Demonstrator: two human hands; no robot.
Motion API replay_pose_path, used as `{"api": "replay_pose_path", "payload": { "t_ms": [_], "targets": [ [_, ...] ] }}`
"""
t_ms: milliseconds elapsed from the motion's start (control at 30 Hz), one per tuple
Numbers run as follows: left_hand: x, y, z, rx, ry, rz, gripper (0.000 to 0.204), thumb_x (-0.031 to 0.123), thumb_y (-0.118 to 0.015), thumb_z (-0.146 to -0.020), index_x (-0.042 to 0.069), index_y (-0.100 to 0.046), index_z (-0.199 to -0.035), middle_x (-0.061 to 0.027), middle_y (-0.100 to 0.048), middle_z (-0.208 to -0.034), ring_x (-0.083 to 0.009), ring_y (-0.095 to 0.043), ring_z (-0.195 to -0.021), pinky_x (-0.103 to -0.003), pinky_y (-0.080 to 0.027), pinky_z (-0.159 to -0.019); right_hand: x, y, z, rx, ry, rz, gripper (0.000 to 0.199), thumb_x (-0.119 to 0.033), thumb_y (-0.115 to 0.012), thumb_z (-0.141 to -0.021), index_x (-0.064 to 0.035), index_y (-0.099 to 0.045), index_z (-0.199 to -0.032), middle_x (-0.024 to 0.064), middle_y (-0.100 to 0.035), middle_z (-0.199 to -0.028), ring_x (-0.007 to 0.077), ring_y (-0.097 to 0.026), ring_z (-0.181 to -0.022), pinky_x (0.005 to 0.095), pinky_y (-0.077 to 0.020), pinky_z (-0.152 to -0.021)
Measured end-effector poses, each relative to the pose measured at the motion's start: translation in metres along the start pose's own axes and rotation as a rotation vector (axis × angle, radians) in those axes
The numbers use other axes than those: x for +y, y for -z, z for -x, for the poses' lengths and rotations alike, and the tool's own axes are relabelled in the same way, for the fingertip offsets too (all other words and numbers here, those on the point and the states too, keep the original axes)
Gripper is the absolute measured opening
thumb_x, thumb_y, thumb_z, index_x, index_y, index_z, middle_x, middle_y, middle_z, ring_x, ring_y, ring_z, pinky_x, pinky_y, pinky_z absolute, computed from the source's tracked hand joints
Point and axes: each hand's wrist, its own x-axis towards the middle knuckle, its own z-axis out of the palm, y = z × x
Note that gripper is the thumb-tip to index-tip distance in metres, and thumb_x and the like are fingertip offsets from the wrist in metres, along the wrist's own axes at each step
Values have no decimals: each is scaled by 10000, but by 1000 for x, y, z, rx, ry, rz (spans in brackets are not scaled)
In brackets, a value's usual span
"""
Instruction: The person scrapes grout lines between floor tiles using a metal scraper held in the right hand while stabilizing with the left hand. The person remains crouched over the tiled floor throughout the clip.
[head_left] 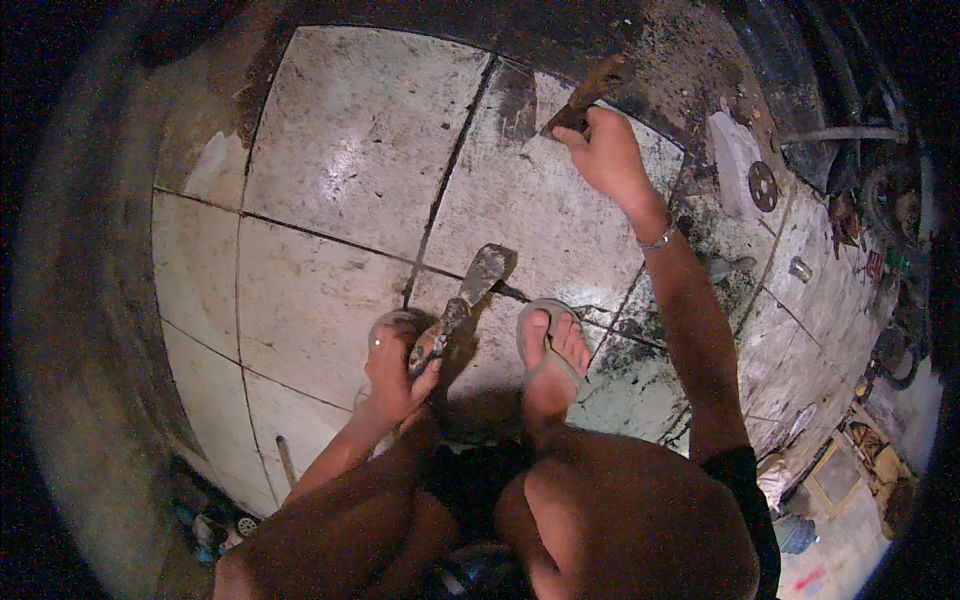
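My left hand [400, 365] wraps round the handle of a grime-caked scraper [487, 270]. Its broad flat end points away from me, over the tiles between my feet. Farther off at the right, my right hand [607, 160] is closed with thumb and fingers on a brown, worn piece [592, 85], longish and wood-like; I cannot make out its exact kind. That piece tilts up to the right, its lower end close to the floor. Under both hands lie dirty white floor tiles [330, 120] with dark joints.
My sandalled right foot [555, 350] stands on the tiles; the left is partly behind my left hand. Dark dirt [680, 90] covers the floor's far right. A perforated disc [763, 187], a small metal cylinder [800, 268] and a wooden frame [835, 475] lie at the right. A thin stick [286, 460] lies lower left.
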Motion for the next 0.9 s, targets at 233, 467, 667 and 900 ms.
{"api": "replay_pose_path", "payload": {
  "t_ms": [233,467,667,900],
  "targets": [
    [-1,-1,1,5,11,-12,492,233,-758,-812,-13,-572,-1196,-234,-596,-1119,-440,-581,-1024,-497,-484,-854,4,6,-7,0,85,-173,312,-260,-796,-861,37,-713,-910,166,-699,-787,255,-633,-655,397,-506,-656],
    [-1,0,-2,-8,-24,-9,490,226,-753,-811,-7,-575,-1204,-230,-600,-1112,-443,-581,-1001,-492,-485,-847,-4,-6,-16,-180,122,29,275,-270,-808,-854,-17,-747,-942,180,-709,-772,320,-688,-703,419,-511,-670],
    [0,-1,-1,-4,3,-16,494,235,-741,-822,-7,-574,-1219,-231,-595,-1142,-443,-572,-1024,-506,-473,-872,-9,-7,-18,88,113,-129,255,-244,-771,-889,-11,-750,-991,145,-718,-777,195,-640,-655,365,-521,-668],
    [1,0,0,1,39,21,463,242,-748,-822,8,-580,-1183,-231,-602,-1132,-433,-580,-1030,-500,-476,-867,-15,-5,-3,16,178,-230,268,-208,-802,-841,-7,-738,-1007,183,-716,-870,294,-684,-753,377,-520,-715]
  ]
}}
